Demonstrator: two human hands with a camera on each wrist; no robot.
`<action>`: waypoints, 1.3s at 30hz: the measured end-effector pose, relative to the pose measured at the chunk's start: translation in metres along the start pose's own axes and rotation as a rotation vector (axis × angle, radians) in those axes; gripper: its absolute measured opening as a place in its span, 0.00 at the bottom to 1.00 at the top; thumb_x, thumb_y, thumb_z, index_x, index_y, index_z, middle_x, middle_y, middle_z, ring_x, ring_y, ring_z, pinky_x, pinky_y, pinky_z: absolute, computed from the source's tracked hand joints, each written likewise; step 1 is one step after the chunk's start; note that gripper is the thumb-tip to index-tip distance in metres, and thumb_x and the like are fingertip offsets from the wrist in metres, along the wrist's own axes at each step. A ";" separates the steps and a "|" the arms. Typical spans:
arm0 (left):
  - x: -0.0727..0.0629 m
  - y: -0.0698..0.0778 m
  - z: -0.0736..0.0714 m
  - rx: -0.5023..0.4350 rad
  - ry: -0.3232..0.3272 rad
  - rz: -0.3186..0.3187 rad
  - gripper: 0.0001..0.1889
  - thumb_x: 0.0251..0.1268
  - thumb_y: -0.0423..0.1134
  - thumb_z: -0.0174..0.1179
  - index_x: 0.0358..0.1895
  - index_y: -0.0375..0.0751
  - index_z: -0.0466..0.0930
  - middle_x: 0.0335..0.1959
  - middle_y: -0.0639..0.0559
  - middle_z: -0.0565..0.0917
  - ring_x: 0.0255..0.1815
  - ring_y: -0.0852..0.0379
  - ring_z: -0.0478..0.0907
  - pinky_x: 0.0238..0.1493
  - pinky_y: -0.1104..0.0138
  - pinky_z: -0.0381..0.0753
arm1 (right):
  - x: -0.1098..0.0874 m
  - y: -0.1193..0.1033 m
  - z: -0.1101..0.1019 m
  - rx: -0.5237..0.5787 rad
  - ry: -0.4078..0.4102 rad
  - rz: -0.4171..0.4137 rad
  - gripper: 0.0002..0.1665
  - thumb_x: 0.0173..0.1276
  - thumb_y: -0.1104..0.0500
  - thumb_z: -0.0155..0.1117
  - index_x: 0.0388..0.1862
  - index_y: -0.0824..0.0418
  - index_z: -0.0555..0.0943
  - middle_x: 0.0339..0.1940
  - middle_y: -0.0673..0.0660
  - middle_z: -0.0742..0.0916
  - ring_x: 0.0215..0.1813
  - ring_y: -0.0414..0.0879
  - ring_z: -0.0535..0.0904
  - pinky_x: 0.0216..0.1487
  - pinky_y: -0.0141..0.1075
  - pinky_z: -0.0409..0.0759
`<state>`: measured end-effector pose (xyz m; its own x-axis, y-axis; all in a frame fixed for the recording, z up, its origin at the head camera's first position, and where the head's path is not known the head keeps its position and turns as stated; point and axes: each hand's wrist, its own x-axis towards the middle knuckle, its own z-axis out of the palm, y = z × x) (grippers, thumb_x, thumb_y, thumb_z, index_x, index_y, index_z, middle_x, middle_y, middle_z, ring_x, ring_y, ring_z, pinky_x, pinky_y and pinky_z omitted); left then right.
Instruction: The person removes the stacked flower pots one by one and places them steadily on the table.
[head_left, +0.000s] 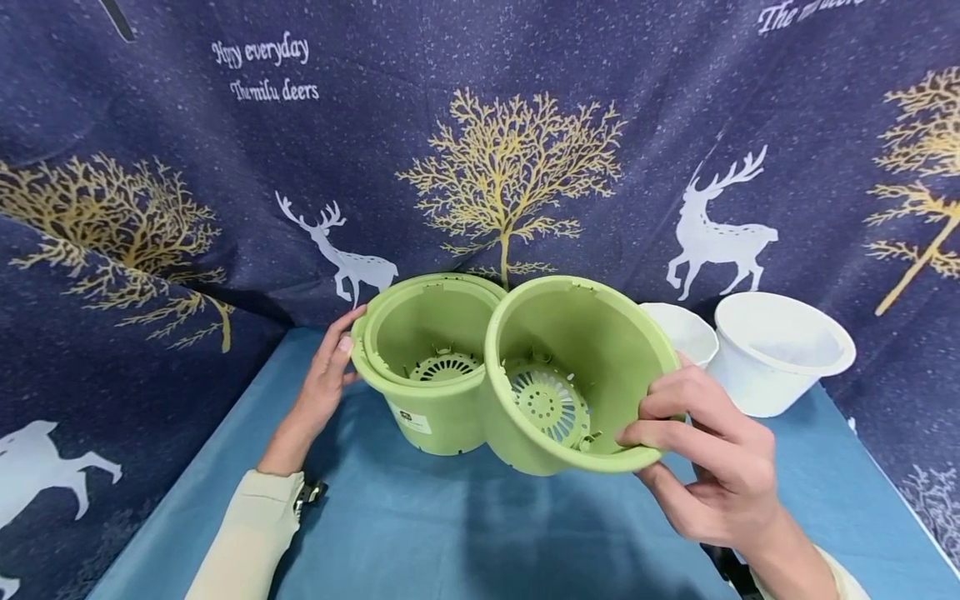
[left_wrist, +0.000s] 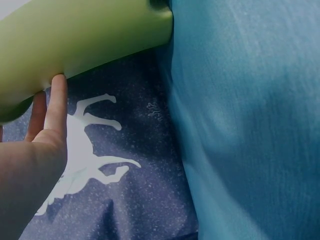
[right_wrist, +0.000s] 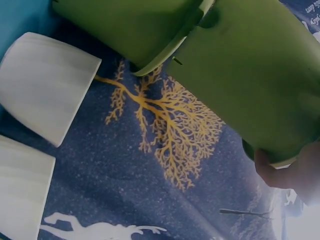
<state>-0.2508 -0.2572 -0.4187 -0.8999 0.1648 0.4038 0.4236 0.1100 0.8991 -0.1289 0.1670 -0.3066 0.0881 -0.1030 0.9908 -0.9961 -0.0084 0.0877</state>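
Two green plastic flower pots are at the centre of the head view. The left pot (head_left: pixel 442 412) has a white label, a slotted bottom and another green rim nested inside its own. My left hand (head_left: pixel 322 371) touches its outer left side with fairly straight fingers (left_wrist: pixel 57 100). The right pot (head_left: pixel 600 350) is tilted, its slotted inside facing me, and it overlaps the left pot's edge. My right hand (head_left: pixel 712 450) grips its rim at the lower right, fingers inside and thumb beneath. In the right wrist view, part of the hand shows beside the pot wall (right_wrist: pixel 260 85).
On the blue cloth (head_left: pixel 420 533) at the right stand a white faceted bowl (head_left: pixel 682 333) and a larger white pot (head_left: pixel 772 358). Behind the table hangs a dark blue cloth (head_left: pixel 480 50) printed with deer and gold trees.
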 end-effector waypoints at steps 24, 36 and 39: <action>0.001 0.002 0.001 -0.030 0.007 0.005 0.27 0.91 0.47 0.36 0.85 0.50 0.58 0.77 0.48 0.65 0.67 0.51 0.74 0.50 0.65 0.86 | -0.030 0.002 -0.015 0.051 -0.036 -0.035 0.10 0.60 0.70 0.75 0.22 0.73 0.84 0.23 0.63 0.81 0.31 0.57 0.74 0.52 0.48 0.75; 0.000 0.002 0.001 -0.033 0.003 0.004 0.27 0.91 0.47 0.36 0.86 0.50 0.57 0.82 0.47 0.60 0.69 0.58 0.73 0.52 0.66 0.85 | -0.046 0.006 -0.018 0.042 -0.097 -0.002 0.05 0.56 0.69 0.71 0.22 0.69 0.85 0.23 0.61 0.80 0.31 0.56 0.74 0.50 0.44 0.74; 0.000 0.000 0.001 -0.032 0.004 0.006 0.27 0.91 0.47 0.36 0.86 0.50 0.57 0.82 0.48 0.61 0.69 0.58 0.73 0.52 0.66 0.85 | -0.050 0.008 -0.019 0.047 -0.109 0.011 0.05 0.56 0.69 0.71 0.22 0.68 0.85 0.24 0.61 0.81 0.32 0.55 0.74 0.49 0.43 0.74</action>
<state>-0.2505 -0.2560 -0.4186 -0.8976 0.1619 0.4100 0.4257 0.0774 0.9015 -0.1412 0.1909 -0.3538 0.0788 -0.2109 0.9743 -0.9962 -0.0530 0.0691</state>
